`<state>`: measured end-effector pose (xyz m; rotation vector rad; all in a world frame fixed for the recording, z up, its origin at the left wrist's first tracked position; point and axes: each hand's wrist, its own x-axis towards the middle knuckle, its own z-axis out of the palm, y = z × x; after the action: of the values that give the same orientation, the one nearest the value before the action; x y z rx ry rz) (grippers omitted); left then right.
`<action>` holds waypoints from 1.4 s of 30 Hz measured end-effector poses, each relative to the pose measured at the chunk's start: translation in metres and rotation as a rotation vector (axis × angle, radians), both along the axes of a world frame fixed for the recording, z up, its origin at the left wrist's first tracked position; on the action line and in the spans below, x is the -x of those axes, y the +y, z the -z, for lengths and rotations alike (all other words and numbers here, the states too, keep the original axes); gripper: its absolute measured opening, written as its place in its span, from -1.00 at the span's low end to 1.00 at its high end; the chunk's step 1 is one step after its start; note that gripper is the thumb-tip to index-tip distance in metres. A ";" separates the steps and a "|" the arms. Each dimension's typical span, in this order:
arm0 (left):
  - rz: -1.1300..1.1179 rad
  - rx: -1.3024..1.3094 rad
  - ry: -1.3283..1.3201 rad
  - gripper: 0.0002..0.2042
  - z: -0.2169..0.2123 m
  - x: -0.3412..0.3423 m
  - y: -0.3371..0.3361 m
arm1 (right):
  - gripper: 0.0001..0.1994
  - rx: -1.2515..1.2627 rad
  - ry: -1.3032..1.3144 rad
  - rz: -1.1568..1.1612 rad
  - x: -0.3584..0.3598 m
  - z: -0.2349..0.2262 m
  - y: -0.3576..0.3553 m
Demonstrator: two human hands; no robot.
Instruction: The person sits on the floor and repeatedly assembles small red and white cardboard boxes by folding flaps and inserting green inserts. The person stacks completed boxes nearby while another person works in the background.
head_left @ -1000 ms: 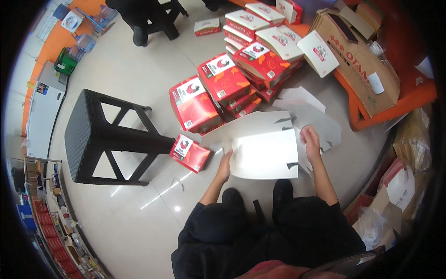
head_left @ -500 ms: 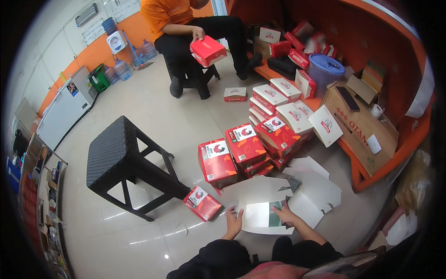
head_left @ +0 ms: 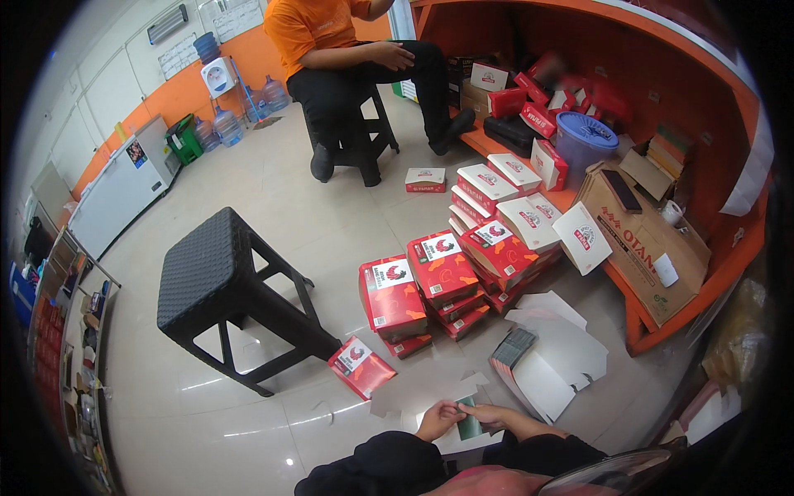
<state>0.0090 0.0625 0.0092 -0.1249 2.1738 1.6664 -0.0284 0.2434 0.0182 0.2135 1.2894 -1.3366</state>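
My left hand [head_left: 440, 420] and my right hand [head_left: 494, 416] are close together at the lower middle. Both have their fingers closed on a small green card [head_left: 470, 426], the left at its upper corner, the right along its other side. Beneath them lies an opened white carton blank [head_left: 405, 398], partly hidden by my hands and sleeves. To its right rests another unfolded white carton blank [head_left: 552, 376], with a stack of dark green cards [head_left: 514, 347] at its left edge. A closed red box [head_left: 361, 369] sits on the floor to the left.
Stacked red boxes [head_left: 393, 298] and white-topped boxes [head_left: 529, 223] stand ahead. A black stool [head_left: 211, 264] is at left. Orange shelving [head_left: 637, 331] holds a blue-lidded tub [head_left: 585, 136] and a brown carton [head_left: 641, 240]. A person in orange [head_left: 310, 37] sits beyond.
My hands have come together from the sides of the white blank onto the green card. The stack of green cards shows more fully. The other person's hand no longer holds a red box.
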 end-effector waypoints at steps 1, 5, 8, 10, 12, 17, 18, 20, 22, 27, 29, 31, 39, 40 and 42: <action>-0.071 0.230 0.179 -0.35 0.007 -0.005 0.003 | -0.42 -0.001 -0.041 -0.008 0.001 0.008 0.003; -0.045 0.063 -0.248 -0.29 0.020 0.003 0.000 | -0.37 -0.033 -0.043 0.031 -0.001 0.032 0.004; 0.089 -0.344 -0.569 -0.46 0.006 0.008 0.002 | -0.32 -0.018 -0.010 0.000 -0.001 0.024 0.003; 0.076 -0.484 -0.702 -0.61 0.005 0.010 0.002 | -0.27 0.032 -0.028 0.057 -0.002 0.036 0.002; -0.066 -0.670 -0.750 -0.63 0.021 0.012 -0.001 | -0.23 0.057 -0.066 0.234 0.000 0.032 0.008; -0.285 -0.939 -0.717 -0.71 0.037 0.008 -0.007 | -0.25 0.205 0.315 0.807 -0.017 0.030 0.016; -0.308 -0.952 -0.720 -0.73 0.035 0.013 -0.004 | -0.39 0.206 0.512 0.805 -0.017 0.037 0.022; -0.351 -1.040 -0.688 -0.83 0.058 0.008 -0.009 | -0.53 0.011 0.818 0.778 -0.024 0.050 0.019; -0.447 -1.024 -0.725 -0.81 0.064 0.005 -0.004 | -0.52 0.090 0.954 0.846 -0.032 0.030 0.009; -0.446 -0.854 -0.560 -0.84 0.032 0.016 0.006 | -0.56 -0.207 1.057 0.928 -0.031 0.015 0.001; -0.503 -0.830 -0.498 -0.87 0.022 0.021 0.009 | -0.66 -0.191 0.958 0.814 -0.031 -0.002 0.004; -0.540 -0.835 -0.438 -0.87 0.017 0.020 0.005 | -0.66 -0.237 1.296 0.559 -0.026 -0.025 0.006; -0.486 -0.772 -0.361 -0.93 -0.015 0.031 0.010 | -0.52 -0.264 1.789 0.117 -0.011 -0.030 0.014; -0.462 -0.761 -0.346 -0.93 -0.017 0.029 0.011 | -0.53 -0.274 1.789 0.117 -0.009 -0.030 0.014; -0.432 -0.725 -0.328 -0.93 -0.020 0.028 0.017 | -0.56 -0.333 1.776 0.168 -0.005 -0.030 0.013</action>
<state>-0.0189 0.0794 0.0294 -0.6377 1.2609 2.3629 -0.0238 0.2567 0.0484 -0.8863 2.9793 -1.3202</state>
